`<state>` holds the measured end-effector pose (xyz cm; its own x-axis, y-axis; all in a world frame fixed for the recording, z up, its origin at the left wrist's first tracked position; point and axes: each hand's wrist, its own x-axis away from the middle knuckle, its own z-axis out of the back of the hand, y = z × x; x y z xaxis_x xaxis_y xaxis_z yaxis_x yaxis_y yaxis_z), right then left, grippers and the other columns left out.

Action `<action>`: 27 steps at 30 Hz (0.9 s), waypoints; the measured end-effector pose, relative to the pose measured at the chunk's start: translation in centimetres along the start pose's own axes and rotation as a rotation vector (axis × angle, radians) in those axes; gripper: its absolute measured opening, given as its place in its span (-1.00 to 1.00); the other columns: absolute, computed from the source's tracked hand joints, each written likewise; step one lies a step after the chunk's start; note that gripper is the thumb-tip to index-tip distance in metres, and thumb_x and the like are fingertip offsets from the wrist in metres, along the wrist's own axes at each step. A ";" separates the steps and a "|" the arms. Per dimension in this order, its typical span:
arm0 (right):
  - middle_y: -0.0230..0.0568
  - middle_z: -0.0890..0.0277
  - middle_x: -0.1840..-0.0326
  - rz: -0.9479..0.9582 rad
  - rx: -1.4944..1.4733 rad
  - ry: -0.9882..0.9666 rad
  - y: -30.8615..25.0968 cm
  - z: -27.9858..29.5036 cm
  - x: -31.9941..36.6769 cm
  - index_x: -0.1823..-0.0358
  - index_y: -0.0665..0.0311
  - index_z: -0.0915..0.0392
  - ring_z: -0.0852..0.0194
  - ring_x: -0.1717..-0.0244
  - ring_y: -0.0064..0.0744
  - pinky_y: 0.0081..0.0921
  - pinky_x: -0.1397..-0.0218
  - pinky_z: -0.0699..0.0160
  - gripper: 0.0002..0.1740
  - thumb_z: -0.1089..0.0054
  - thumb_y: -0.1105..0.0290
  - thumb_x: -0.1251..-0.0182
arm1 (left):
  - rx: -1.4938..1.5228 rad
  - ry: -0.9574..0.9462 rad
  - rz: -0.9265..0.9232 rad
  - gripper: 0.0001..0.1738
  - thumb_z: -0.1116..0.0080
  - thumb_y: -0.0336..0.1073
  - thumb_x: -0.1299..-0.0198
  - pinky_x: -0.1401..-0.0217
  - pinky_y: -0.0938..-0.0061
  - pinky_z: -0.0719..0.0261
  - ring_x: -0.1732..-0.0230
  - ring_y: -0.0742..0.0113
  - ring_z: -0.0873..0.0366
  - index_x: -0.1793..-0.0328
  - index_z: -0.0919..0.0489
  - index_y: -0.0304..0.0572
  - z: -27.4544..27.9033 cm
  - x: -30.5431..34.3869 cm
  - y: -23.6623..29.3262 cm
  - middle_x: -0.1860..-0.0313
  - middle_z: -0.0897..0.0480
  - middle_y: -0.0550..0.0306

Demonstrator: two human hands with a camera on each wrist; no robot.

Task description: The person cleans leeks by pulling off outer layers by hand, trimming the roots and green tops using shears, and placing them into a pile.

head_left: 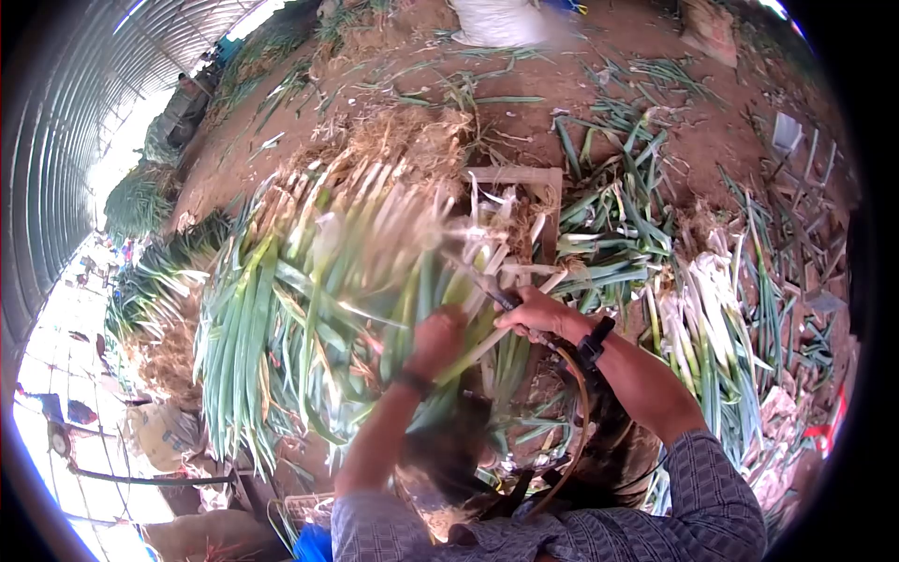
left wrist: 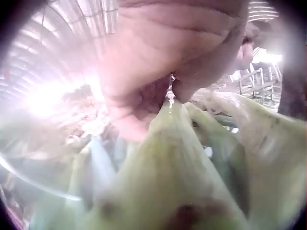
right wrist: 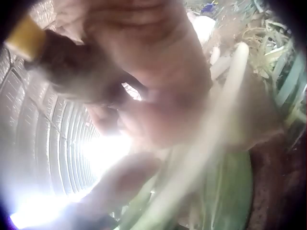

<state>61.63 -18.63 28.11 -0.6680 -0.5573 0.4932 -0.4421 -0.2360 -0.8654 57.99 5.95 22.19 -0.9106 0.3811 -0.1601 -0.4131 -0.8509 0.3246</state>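
Observation:
My right hand grips a dark spray gun, its thin nozzle reaching up and left toward blurred stalks. From its rear hangs a yellowish hose. In the right wrist view the fingers curl round the dark handle, and a pale stalk crosses in front of the hand. My left hand holds green onions by their leaves. Up close in the left wrist view, its fingers curl over a broad green leaf. The held stalks' white ends blur near the nozzle tip.
A large heap of green onions lies left, roots away from me. A wooden frame stands beyond the hands. More green onions lie right, near loose leaves. A white sack sits at the far side on brown ground.

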 end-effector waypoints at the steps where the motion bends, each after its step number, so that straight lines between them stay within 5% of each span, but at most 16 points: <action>1: -0.42 -0.34 0.66 0.003 -0.052 0.024 0.2 0.2 -0.2 0.05 0.28 -0.44 -0.29 0.73 -0.62 -0.57 0.72 -0.22 -0.69 -0.34 0.42 -0.24 | -0.012 0.053 -0.109 -0.82 -0.08 -0.21 -0.30 0.29 0.06 -0.60 0.25 -0.15 -0.63 0.19 -0.53 -0.16 0.0 -0.2 0.0 0.29 -0.65 -0.09; 4: -0.41 -0.35 0.65 0.001 -0.153 0.108 0.4 1.6 -1.8 0.13 0.26 -0.43 -0.30 0.72 -0.60 -0.56 0.72 -0.23 -0.73 -0.33 0.46 -0.22 | 0.045 -0.061 -0.101 -0.81 -0.11 -0.21 -0.29 0.21 0.15 -0.61 0.17 -0.11 -0.62 0.20 -0.57 -0.18 0.3 -0.4 0.5 0.19 -0.65 -0.08; 7: -0.42 -0.37 0.65 0.097 -0.095 0.131 -1.3 1.3 -1.1 0.15 0.27 -0.44 -0.30 0.73 -0.62 -0.57 0.73 -0.27 -0.76 -0.31 0.47 -0.22 | 0.809 -0.267 -0.002 -0.84 -0.11 -0.28 -0.28 0.17 0.20 -0.61 0.21 -0.12 -0.62 0.14 -0.61 -0.17 3.3 -1.7 -4.4 0.18 -0.67 -0.08; 8: -0.43 -0.37 0.65 0.150 -0.054 0.133 -1.9 0.7 -0.6 0.16 0.28 -0.44 -0.31 0.73 -0.63 -0.57 0.73 -0.29 -0.77 -0.30 0.47 -0.22 | 0.625 -0.156 0.053 -0.85 -0.11 -0.33 -0.26 0.20 0.23 -0.61 0.24 -0.11 -0.62 0.11 -0.62 -0.16 2.7 -1.4 -6.9 0.19 -0.67 -0.06; 9: -0.43 -0.40 0.64 0.027 -0.011 -0.066 -1.2 0.8 -1.1 0.16 0.29 -0.45 -0.32 0.72 -0.63 -0.57 0.72 -0.31 -0.76 -0.32 0.43 -0.23 | 0.437 -0.045 0.106 -0.84 -0.12 -0.39 -0.25 0.23 0.25 -0.62 0.27 -0.11 -0.61 0.08 -0.63 -0.16 2.1 -1.3 -9.4 0.20 -0.67 -0.04; 11: -0.41 -0.41 0.64 0.043 0.115 -0.127 -1.6 -0.3 -1.6 0.15 0.31 -0.44 -0.32 0.73 -0.62 -0.56 0.71 -0.30 -0.74 -0.33 0.41 -0.23 | -0.056 -0.096 0.331 -0.73 -0.20 -0.42 -0.17 0.07 0.23 -0.59 0.15 -0.07 -0.61 -0.02 -0.61 -0.14 4.0 -2.0 -12.0 0.08 -0.67 -0.02; 14: -0.40 -0.41 0.64 0.059 -0.089 0.139 -1.5 0.4 -4.4 0.13 0.34 -0.45 -0.31 0.74 -0.61 -0.55 0.71 -0.29 -0.73 -0.31 0.39 -0.24 | -0.382 0.429 0.208 -0.66 -0.25 -0.37 -0.14 -0.12 0.13 -0.48 -0.03 -0.06 -0.55 -0.07 -0.57 -0.11 6.5 -1.5 -13.8 -0.04 -0.62 0.00; 16: -0.40 -0.40 0.66 0.054 -0.134 0.142 -3.3 0.4 -4.4 0.18 0.34 -0.49 -0.32 0.74 -0.61 -0.56 0.71 -0.29 -0.78 -0.29 0.40 -0.25 | -0.354 0.424 0.279 -0.63 -0.25 -0.35 -0.14 -0.21 0.06 -0.39 -0.12 -0.07 -0.50 -0.11 -0.55 -0.12 7.9 -1.4 -14.4 -0.10 -0.59 -0.01; 19: -0.41 -0.39 0.66 0.081 -0.010 -0.225 -4.4 -0.9 -3.3 0.26 0.31 -0.51 -0.30 0.73 -0.65 -0.61 0.71 -0.26 -0.82 -0.29 0.38 -0.23 | -0.348 0.459 0.273 -0.64 -0.24 -0.34 -0.15 -0.15 0.08 -0.44 -0.07 -0.12 -0.51 -0.11 -0.55 -0.16 10.6 -2.2 -15.0 -0.03 -0.60 -0.06; 22: -0.46 -0.39 0.59 0.117 -0.322 -0.092 -3.7 -1.8 -5.2 0.11 0.32 -0.52 -0.25 0.73 -0.68 -0.67 0.72 -0.22 -0.77 -0.23 0.36 -0.28 | -0.304 0.581 0.332 -0.65 -0.22 -0.25 -0.20 -0.04 0.09 -0.54 -0.02 -0.17 -0.55 -0.10 -0.57 -0.17 12.5 -3.2 -17.1 0.05 -0.62 -0.10; 24: -0.49 -0.37 0.56 0.048 -0.648 0.031 -3.5 -1.4 -7.2 0.02 0.32 -0.50 -0.24 0.70 -0.68 -0.66 0.74 -0.23 -0.74 -0.18 0.37 -0.32 | -0.198 0.405 0.420 -0.63 -0.23 -0.23 -0.21 -0.06 0.06 -0.55 -0.07 -0.18 -0.54 -0.11 -0.57 -0.16 11.7 -3.6 -21.0 0.04 -0.62 -0.10; 27: -0.49 -0.34 0.56 -0.009 -0.372 -0.283 -6.0 -2.8 -5.2 0.00 0.27 -0.48 -0.25 0.67 -0.70 -0.67 0.74 -0.19 -0.73 -0.19 0.37 -0.32 | -0.297 0.133 0.456 -0.55 -0.25 -0.16 -0.19 -0.07 -0.02 -0.56 -0.05 -0.23 -0.55 -0.19 -0.53 -0.10 12.0 -5.0 -20.2 -0.03 -0.60 -0.11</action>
<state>66.07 -12.05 30.93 -0.4965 -0.7639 0.4121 -0.6662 0.0310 -0.7452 70.70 25.62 27.63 -0.9788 -0.0824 -0.1875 0.0615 -0.9915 0.1147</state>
